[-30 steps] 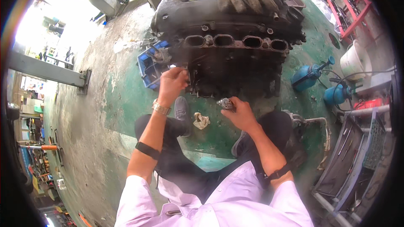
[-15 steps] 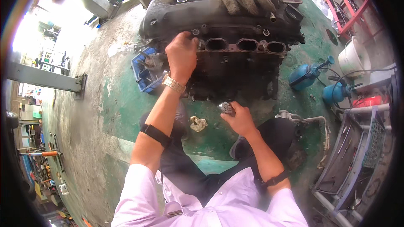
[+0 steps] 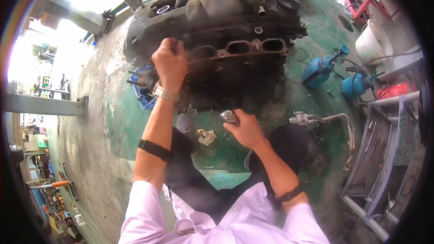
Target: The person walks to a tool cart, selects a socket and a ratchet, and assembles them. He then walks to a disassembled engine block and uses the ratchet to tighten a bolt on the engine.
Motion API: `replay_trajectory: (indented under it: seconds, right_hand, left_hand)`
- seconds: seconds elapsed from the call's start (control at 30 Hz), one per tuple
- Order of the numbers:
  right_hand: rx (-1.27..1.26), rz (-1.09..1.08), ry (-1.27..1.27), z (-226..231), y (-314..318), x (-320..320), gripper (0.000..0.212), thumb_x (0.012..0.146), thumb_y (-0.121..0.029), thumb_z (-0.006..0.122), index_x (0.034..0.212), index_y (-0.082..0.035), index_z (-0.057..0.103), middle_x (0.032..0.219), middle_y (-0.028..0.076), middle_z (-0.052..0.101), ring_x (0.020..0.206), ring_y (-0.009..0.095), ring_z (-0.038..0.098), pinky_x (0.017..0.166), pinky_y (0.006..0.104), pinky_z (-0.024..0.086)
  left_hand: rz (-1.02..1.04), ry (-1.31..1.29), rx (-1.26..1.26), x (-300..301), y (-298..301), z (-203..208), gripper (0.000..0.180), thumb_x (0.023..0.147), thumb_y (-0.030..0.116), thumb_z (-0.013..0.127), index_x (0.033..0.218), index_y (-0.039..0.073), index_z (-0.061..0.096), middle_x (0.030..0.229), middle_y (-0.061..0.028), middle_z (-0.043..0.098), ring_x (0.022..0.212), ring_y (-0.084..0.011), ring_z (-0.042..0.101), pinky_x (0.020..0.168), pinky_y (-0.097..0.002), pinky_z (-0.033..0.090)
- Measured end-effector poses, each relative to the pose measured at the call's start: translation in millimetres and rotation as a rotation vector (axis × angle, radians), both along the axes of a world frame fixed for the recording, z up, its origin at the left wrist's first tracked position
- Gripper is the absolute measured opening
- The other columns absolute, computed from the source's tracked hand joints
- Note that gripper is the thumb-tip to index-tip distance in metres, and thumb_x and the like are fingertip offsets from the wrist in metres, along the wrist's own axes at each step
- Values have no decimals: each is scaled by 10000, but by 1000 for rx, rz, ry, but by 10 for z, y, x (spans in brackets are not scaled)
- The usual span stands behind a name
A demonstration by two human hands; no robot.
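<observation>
A dark, grimy engine [image 3: 235, 81] stands on the floor in front of me, with oval ports along its near side. My left hand [image 3: 170, 65] is closed at the left end of the port row, fingertips pinched just below the cover's edge. Whatever sits between those fingertips is hidden. Low in front of the engine, my right hand [image 3: 247, 129] grips a ratchet wrench [image 3: 229, 116]. Its round metal head pokes out past my thumb, and the palm covers the handle. Grey-brown work gloves [image 3: 221, 0] lie on top of the engine.
A blue crate [image 3: 143, 91] with parts sits left of the engine. A crumpled rag [image 3: 206, 137] lies between my feet. To the right are blue pump bottles [image 3: 318, 70], a white bucket [image 3: 371, 45], a metal pipe part [image 3: 312, 118] and a grey tool cart [image 3: 375, 153].
The whole view has shifted, so the engine appears farther left. My left hand stays at about the same spot on it. My right hand has moved slightly left with the ratchet wrench.
</observation>
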State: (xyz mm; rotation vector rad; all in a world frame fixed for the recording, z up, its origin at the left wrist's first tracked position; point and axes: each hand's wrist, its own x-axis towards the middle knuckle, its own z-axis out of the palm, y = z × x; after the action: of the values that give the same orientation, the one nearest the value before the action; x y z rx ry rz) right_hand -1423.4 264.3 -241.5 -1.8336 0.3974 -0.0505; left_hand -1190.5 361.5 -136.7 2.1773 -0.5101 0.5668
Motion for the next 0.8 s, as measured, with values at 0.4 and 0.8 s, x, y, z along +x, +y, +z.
replay_trajectory:
  seconds: [0.4,0.8]
  right_hand:
    - [-56,2,93,-53,-43,29,311,756,-169,722,965,17,587,807,145,663,733,222,659,675,325,492]
    - [-2,-26,-13,-57,32,46,308,741,-210,724,888,6,562,782,208,640,748,372,634,641,404,482]
  left_hand:
    - [-12,82,-54,-74,-14,116,147,800,99,677,839,-37,639,674,-159,651,563,-206,622,550,-313,475]
    - [-143,-115,94,14,147,114,161,782,32,634,935,6,676,855,-142,670,730,-200,644,706,-302,494]
